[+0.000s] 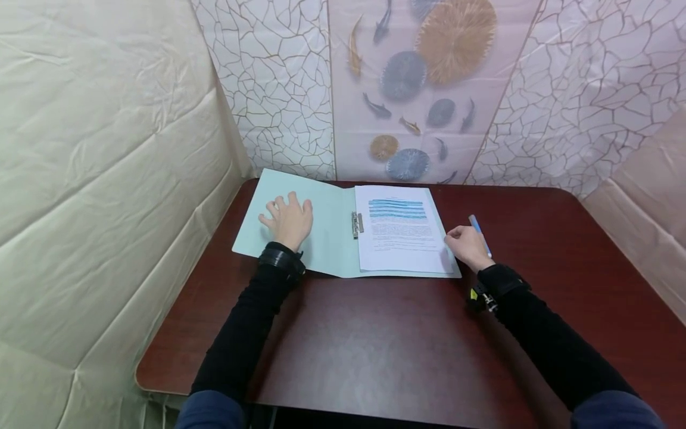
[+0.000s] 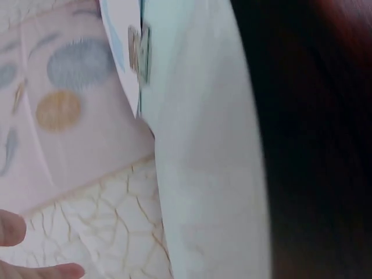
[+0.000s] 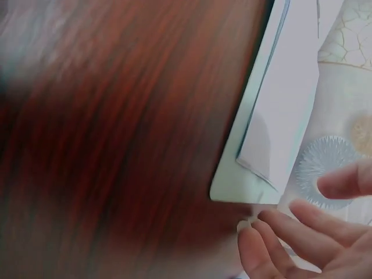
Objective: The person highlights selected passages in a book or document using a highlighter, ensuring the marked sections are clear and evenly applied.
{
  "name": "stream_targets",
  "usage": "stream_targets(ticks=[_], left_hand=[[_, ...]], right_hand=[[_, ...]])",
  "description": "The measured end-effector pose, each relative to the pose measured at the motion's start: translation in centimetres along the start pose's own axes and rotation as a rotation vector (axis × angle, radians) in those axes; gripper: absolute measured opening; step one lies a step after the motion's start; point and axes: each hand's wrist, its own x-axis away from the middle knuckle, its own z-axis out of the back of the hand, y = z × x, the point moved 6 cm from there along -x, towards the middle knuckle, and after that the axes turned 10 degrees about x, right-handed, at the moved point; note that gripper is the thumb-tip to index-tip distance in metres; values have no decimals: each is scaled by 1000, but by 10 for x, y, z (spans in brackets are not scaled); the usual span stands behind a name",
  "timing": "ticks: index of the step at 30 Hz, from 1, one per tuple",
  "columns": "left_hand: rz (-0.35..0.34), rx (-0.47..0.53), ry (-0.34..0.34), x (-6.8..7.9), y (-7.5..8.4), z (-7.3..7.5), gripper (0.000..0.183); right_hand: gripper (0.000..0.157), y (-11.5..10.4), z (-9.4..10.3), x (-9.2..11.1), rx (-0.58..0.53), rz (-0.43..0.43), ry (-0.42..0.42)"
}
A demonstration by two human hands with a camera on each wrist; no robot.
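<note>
A pale green folder (image 1: 332, 238) lies spread open on the table. Printed sheets (image 1: 402, 238), with several lines highlighted in blue, are held along its right half by a metal clip (image 1: 356, 225). Over the left cover is my left hand (image 1: 289, 221), fingers spread; whether it touches the cover I cannot tell. My right hand (image 1: 468, 245) is at the folder's right edge, its fingers loosely bent and holding nothing in the right wrist view. Just beyond that hand lies a blue highlighter-like pen (image 1: 475, 223), partly hidden by it.
The dark reddish-brown table (image 1: 396, 339) has rounded corners. A patterned backdrop (image 1: 284, 89) rises behind its far edge, and cream cloth (image 1: 107, 179) hangs along the left side. More pale cloth (image 1: 648, 196) stands at the right.
</note>
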Motion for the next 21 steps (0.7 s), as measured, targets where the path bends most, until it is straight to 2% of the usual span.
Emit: stream_targets(ticks=[5,11,15,21], left_hand=[[84,-34,2,-5,-20,17,58],[154,-43,-20,-7,-39,24,62],[169,-44,-13,-9,-45,25,63],[156,-37,12,-10,-46,28,61]], right_hand=[[40,-5,-2,-1,87,49,-14],[34,-3,-5,-4,186,65,31],[32,-4,-7,-4,201,87,36],[28,-8,-9,-1,249,113,-5]])
